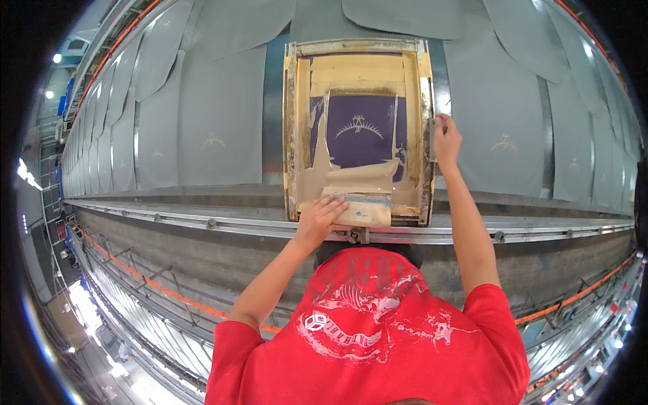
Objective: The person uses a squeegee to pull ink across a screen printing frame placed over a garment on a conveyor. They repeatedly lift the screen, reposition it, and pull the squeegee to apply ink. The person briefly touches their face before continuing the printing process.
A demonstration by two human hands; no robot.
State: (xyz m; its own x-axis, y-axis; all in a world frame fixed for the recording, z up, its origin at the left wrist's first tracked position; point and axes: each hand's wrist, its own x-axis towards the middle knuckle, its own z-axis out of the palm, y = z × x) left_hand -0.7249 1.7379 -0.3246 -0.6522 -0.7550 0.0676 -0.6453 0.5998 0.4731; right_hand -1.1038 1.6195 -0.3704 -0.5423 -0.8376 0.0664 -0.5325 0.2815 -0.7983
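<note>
A rectangular screen-printing frame [291, 135] lies in front of me, its edges smeared with cream-coloured ink. Its purple mesh [361, 148] shows a pale arched, spiky emblem in the middle. Beige ink spreads around and below that window. At the frame's near end lies a wide squeegee [368, 214] with a pale wooden handle. My left hand [320, 221] is closed over the left part of that handle, its fingers on top and the thumb hidden. At the frame's right side my right hand [447, 145] has curled fingers gripping the outer edge, partly hidden by the hand itself.
Grey fabric pieces [226, 115] lie side by side along a long table, several bearing the pale emblem [504, 143]. A metal rail [256, 231] with bolts runs along the table's near edge. An orange bar [162, 287] and more racks stand behind me.
</note>
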